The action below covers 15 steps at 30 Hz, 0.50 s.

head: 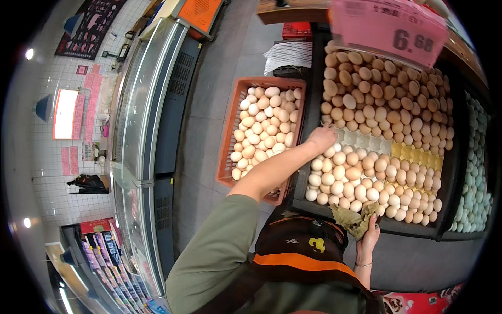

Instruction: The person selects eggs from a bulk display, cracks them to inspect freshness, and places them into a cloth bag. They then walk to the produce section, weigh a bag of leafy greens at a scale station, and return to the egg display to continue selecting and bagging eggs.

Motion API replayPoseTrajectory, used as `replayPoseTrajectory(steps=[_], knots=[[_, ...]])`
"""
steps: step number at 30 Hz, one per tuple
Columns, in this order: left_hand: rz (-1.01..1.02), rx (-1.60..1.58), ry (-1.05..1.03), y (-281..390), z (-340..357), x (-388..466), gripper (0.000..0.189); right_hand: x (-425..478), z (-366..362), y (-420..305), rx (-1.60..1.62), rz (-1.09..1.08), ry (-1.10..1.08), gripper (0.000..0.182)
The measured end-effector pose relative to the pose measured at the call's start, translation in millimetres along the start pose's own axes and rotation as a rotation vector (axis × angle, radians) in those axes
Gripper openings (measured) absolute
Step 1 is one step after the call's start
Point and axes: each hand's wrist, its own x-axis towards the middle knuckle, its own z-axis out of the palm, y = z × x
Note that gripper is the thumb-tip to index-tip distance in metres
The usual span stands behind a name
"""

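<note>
My left hand [323, 138] reaches across to the left edge of the egg display, its fingertips bent down beside a grey egg tray [362, 140] with bare hollows; whether the fingers grip anything is hidden. Brown eggs [376, 91] are piled beyond it, and paler eggs [352, 172] lie on the nearer side. A yellow egg tray [416, 157] shows between the rows on the right. My right hand [368, 235], at the near edge of the display, holds a crumpled olive-brown cloth or leaf-like sheet [355, 220]. An orange-brown plastic basket [229, 129] of eggs stands left of the display.
The black display frame [457, 157] separates off a section of pale green eggs [475, 168] at the right. A pink price sign [388, 31] hangs over the far eggs. A glass-fronted refrigerated counter [151, 98] runs along the left, across a grey tiled floor [204, 149].
</note>
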Motion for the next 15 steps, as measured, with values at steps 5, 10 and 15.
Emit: replayPoseTrajectory(steps=[5,10,15], knots=[[0.013,-0.094,0.332,3,3,-34,0.023,-2,4,7,-0.043,-0.068,0.058,0.042],[-0.142,-0.464,0.721,-45,-28,-135,0.017,-7,11,23,-0.020,-0.162,0.131,0.045],[-0.567,0.108,0.117,-176,7,-244,0.024,-13,29,30,-0.071,-0.232,0.158,0.047]])
